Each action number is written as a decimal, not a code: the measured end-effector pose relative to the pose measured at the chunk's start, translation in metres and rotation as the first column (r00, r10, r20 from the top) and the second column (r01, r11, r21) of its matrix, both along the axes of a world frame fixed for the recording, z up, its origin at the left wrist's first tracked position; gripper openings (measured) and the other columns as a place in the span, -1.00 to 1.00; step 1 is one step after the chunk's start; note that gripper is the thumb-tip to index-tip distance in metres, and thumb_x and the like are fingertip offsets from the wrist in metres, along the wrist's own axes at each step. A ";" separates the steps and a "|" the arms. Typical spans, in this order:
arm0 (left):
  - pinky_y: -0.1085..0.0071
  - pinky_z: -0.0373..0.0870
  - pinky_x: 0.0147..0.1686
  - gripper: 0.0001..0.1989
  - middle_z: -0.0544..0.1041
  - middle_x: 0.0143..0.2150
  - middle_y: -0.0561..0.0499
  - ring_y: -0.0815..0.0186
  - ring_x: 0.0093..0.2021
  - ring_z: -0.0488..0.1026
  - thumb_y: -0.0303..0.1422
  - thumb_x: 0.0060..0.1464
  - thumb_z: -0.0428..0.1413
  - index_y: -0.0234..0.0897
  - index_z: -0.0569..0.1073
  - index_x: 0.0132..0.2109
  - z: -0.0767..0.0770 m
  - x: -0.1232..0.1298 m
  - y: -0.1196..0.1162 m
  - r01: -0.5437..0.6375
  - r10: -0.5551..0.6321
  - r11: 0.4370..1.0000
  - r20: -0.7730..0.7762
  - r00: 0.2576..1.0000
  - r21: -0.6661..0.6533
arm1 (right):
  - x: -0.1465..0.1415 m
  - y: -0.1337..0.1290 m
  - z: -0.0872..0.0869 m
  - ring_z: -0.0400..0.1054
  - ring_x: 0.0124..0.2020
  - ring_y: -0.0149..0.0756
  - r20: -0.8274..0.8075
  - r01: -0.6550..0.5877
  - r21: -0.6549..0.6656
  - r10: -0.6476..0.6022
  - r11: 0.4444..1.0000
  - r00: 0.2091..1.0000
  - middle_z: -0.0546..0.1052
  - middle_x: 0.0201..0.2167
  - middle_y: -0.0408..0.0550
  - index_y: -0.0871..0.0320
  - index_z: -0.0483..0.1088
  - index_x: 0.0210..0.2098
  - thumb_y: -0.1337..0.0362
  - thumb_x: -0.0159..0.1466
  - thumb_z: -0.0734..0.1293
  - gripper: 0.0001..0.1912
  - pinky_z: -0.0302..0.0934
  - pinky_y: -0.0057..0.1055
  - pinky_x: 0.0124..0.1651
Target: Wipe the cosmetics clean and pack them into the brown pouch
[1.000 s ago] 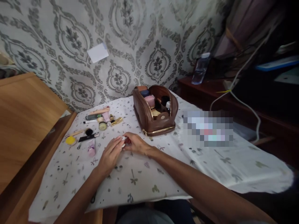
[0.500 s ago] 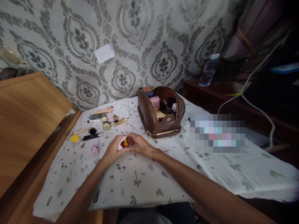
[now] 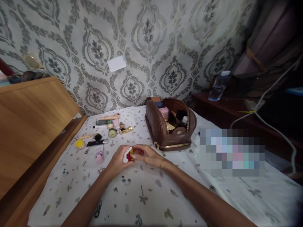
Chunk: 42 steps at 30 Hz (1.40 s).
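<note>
My left hand point(image 3: 118, 161) is closed round a small red, white and gold item point(image 3: 128, 156), held above the middle of the cloth; its kind I cannot make out. From the other side, my right hand point(image 3: 149, 155) pinches its gold edge, fingers curled and partly hidden. Left of my hands lies a pink tube point(image 3: 99, 154), with a black tube point(image 3: 95, 143) and a yellow item point(image 3: 79, 144) beyond it. A brown cosmetic bag point(image 3: 151, 126) stands unzipped to the right, several items inside, a pink one point(image 3: 164, 112) among them.
Several more cosmetics, including a gold tube point(image 3: 127, 130) and a small round jar point(image 3: 112, 132), lie at the back left. A wooden panel point(image 3: 35, 110) borders the left side. At right are a clear bottle point(image 3: 217, 88), a white cable point(image 3: 267, 91) and a blurred-out patch.
The camera view has shifted, so everything sits lower and further right. My right fingers have moved a little over the item's gold edge. Both hands remain on it.
</note>
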<state>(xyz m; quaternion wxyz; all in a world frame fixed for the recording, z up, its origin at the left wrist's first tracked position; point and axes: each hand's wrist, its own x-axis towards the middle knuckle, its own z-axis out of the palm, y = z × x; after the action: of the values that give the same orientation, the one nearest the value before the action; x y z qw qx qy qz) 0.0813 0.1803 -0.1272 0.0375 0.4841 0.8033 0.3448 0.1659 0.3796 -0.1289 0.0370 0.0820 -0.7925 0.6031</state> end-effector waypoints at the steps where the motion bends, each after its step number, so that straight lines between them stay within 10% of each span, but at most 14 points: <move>1: 0.13 0.36 0.10 -0.46 0.45 0.08 -0.15 0.10 0.08 0.40 -0.15 0.10 0.22 -0.22 0.32 0.17 -0.001 0.001 -0.001 0.018 -0.018 1.000 -0.048 0.999 -0.009 | 0.001 -0.001 0.003 0.33 -0.32 -0.34 -0.013 0.010 0.026 -0.009 1.000 1.000 0.54 -0.28 -0.06 0.23 0.50 -0.02 0.13 0.21 0.38 -0.59 0.21 -0.43 -0.27; 5: 0.08 0.34 0.17 -0.48 0.42 0.16 -0.17 0.07 0.18 0.37 -0.19 0.18 0.15 -0.19 0.27 0.23 -0.004 0.004 -0.004 0.065 -0.069 0.998 -0.211 0.975 -0.026 | 0.005 -0.006 0.007 0.30 -0.40 -0.39 0.012 0.018 0.042 -0.018 0.999 1.000 0.50 -0.40 -0.14 0.24 0.52 -0.15 0.16 0.18 0.42 -0.68 0.17 -0.47 -0.33; 15: 0.24 0.48 -0.02 -0.51 0.50 0.02 -0.08 0.14 -0.01 0.51 -0.23 0.08 0.20 -0.19 0.32 0.14 -0.008 0.002 -0.005 0.022 -0.028 0.999 -0.125 0.992 -0.044 | 0.002 -0.008 -0.005 0.33 -0.42 -0.46 0.093 0.074 -0.108 -0.064 0.991 0.994 0.52 -0.20 -0.14 0.03 0.28 0.24 0.26 -0.09 0.59 -0.09 0.25 -0.51 -0.35; 28: 0.19 0.50 -0.03 -0.55 0.53 -0.01 -0.13 0.11 -0.02 0.53 -0.14 0.09 0.16 -0.22 0.37 0.08 -0.012 -0.001 -0.004 -0.045 0.047 0.998 -0.066 0.997 0.040 | 0.008 -0.007 0.007 0.38 -0.33 -0.37 0.088 0.095 0.141 -0.108 0.985 0.990 0.56 -0.22 -0.12 0.12 0.37 0.20 0.11 -0.04 0.59 -0.16 0.28 -0.50 -0.25; 34: 0.17 0.52 -0.04 -0.53 0.54 -0.02 -0.14 0.08 -0.04 0.56 -0.13 0.05 0.17 -0.22 0.37 0.07 -0.012 -0.003 -0.003 -0.062 0.068 0.997 -0.122 0.990 0.051 | 0.009 -0.006 0.010 0.39 -0.36 -0.37 0.090 0.089 0.215 -0.110 0.973 0.990 0.54 -0.36 -0.19 0.11 0.54 -0.03 0.13 0.06 0.53 -0.52 0.24 -0.53 -0.28; 42: 0.24 0.55 -0.14 -0.51 0.58 -0.09 -0.15 0.11 -0.12 0.59 -0.10 0.02 0.18 -0.24 0.36 0.04 -0.005 -0.001 -0.004 -0.016 0.017 1.000 -0.051 0.999 0.007 | 0.007 -0.008 0.005 0.38 -0.38 -0.44 0.078 0.064 0.092 -0.071 0.994 0.994 0.48 -0.28 -0.25 -0.07 0.24 0.28 0.25 -0.11 0.62 0.00 0.28 -0.55 -0.30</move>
<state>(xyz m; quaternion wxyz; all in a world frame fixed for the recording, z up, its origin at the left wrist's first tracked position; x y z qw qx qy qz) 0.0804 0.1759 -0.1323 0.0125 0.4863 0.8068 0.3353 0.1728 0.3721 -0.1243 0.0214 0.0322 -0.8219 0.5683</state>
